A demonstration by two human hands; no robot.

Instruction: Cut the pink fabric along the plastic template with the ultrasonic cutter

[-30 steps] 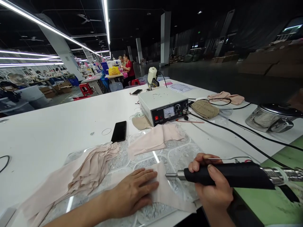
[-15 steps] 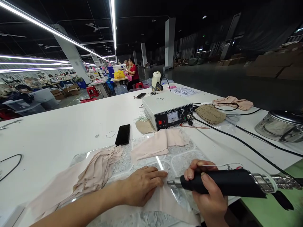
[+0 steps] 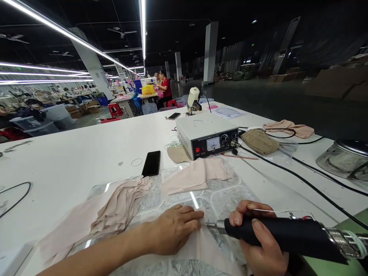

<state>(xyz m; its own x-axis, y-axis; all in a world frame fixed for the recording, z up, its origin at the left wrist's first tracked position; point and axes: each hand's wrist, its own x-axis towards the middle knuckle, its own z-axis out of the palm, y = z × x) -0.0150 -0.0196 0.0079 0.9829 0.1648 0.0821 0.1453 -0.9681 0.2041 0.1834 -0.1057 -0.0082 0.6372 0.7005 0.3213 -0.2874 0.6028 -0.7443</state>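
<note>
My right hand [image 3: 260,234] is wrapped round a black cylindrical tool [image 3: 290,234], whose metal tip points left at a pale pink fabric piece [image 3: 211,251]. My left hand [image 3: 176,228] lies palm down on that fabric, its fingers stretched toward the tip and partly together. Under the fabric is a clear sheet over a grey patterned mat [image 3: 227,199]. Left of it lies a layered stack of pink fabric [image 3: 117,209], and a folded pink piece [image 3: 198,176] rests just beyond my hands.
A control box [image 3: 212,140] stands behind the mat, its cable running right. A black phone [image 3: 151,163] lies left of it. Brown templates [image 3: 260,141] and a glass-sided pot [image 3: 345,159] are at the right. A person in red [image 3: 165,88] sits far off.
The tool and my right hand have moved slightly right and down in view. My left hand stays on the fabric. The whole view has shifted a little.
</note>
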